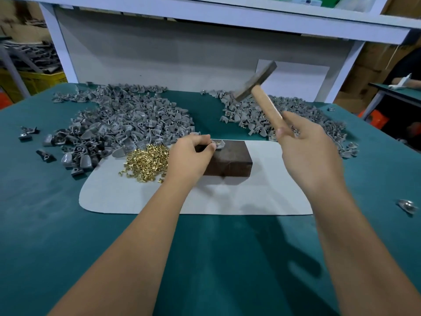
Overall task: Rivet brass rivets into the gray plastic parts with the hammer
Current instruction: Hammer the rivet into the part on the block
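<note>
My right hand point(305, 149) grips the wooden handle of a hammer point(257, 80), whose metal head is raised above and behind the dark metal block point(230, 159). My left hand point(191, 153) pinches a gray plastic part point(219, 144) with a brass rivet in it, holding it on the block's far top edge. A heap of loose brass rivets point(147, 162) lies just left of my left hand on the white mat point(250, 197).
A large pile of gray parts point(118, 119) covers the table's left back; a second pile point(284, 117) lies at the right back behind the hammer. A few stray parts point(406, 205) lie on the green table point(45, 213). A shelf frame stands behind.
</note>
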